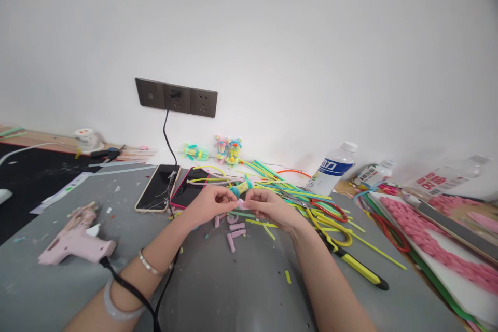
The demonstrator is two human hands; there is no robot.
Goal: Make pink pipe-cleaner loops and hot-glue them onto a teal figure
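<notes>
Between the fingertips of both hands is a small pale pink piece (240, 204). My left hand (213, 203) pinches it from the left, and my right hand (268, 207) grips it from the right. Just behind the fingers lies a yellow and teal figure (241, 185). Several short pink pieces (231, 242) are scattered on the grey mat (233, 295) in front of the hands. Yellow and green strips (272, 179) spread out behind and to the right of my right hand.
A pink glue gun (78, 241) with a black cord lies left. Two phones (157, 189) sit behind my left arm. Scissors (338, 228) and a yellow cutter (360, 268) lie right. A bottle (332, 168) and small figures (228, 150) stand near the wall.
</notes>
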